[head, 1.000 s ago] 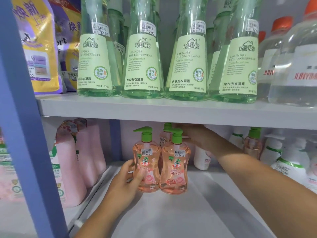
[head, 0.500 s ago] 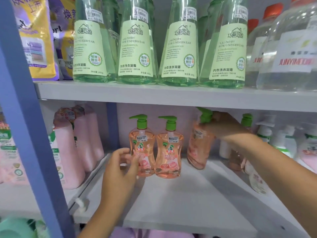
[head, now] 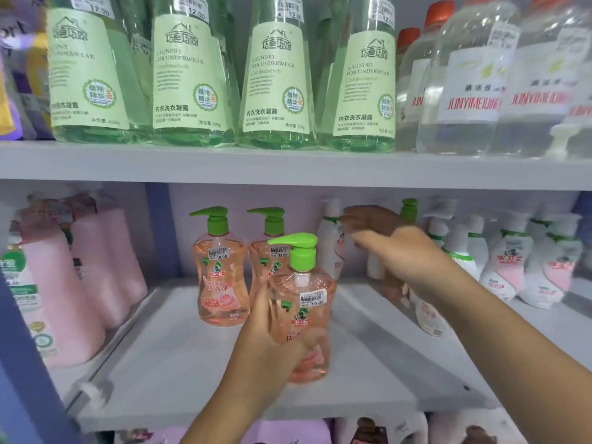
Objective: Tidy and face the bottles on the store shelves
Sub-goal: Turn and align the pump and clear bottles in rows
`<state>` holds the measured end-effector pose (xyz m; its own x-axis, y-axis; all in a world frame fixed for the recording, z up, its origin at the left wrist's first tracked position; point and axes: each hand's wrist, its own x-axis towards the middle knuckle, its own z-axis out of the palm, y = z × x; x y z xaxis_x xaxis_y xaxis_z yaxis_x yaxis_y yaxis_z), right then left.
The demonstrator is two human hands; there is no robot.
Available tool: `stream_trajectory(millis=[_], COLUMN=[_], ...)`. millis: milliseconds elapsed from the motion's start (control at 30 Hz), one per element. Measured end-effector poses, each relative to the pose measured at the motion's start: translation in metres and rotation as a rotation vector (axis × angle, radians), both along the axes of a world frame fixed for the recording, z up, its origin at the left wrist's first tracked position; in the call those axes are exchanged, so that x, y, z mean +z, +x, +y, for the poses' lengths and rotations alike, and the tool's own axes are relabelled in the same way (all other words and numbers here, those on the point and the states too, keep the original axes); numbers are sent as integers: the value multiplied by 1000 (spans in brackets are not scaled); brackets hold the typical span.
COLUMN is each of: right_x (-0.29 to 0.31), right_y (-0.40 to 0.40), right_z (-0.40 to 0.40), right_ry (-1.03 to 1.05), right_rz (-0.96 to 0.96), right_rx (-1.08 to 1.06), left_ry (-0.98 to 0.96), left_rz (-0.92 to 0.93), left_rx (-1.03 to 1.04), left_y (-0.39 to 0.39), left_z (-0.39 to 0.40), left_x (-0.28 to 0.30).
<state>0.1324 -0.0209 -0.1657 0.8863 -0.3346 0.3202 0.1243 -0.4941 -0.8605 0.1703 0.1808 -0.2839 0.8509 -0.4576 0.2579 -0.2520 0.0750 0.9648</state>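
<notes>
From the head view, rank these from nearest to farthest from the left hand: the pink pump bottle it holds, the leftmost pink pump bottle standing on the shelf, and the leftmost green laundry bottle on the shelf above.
1. Held pink pump bottle, in the left hand.
2. Leftmost standing pink pump bottle, behind and left.
3. Leftmost green laundry bottle, upper shelf, far left.

Peach pump bottle point(head: 301, 312), green pump, upright in my left hand point(head: 272, 344) above shelf point(head: 179, 363). Two matching bottles point(head: 221, 274) stood upright behind, labels facing out.
</notes>
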Motion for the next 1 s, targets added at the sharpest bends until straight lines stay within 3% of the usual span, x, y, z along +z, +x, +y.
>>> stream_trajectory(millis=[67,200,400,600,800,1000], right_x=[-2,-16,-21,-37,-31,-29], right_y=[25,68,102,92,69,-4], right_z=[-31,-58,-73,-72,-50,-6], right_ry=[-153,-403,-299,-691,-556,-458], right_rz=[-6,222,123,298,230,-46], right_rx=[-367,-606,-858,-755,-552,96], left_ry=[-25,-15,14,53,147,143], left_rz=[21,25,-13,-107,-215,-263], left_rx=[3,69,225,333,401,408], left_y=[6,14,26,32,41,47], left_z=[11,32,70,93,99,95], left_x=[-4,-4,-4,-4,-13,-23])
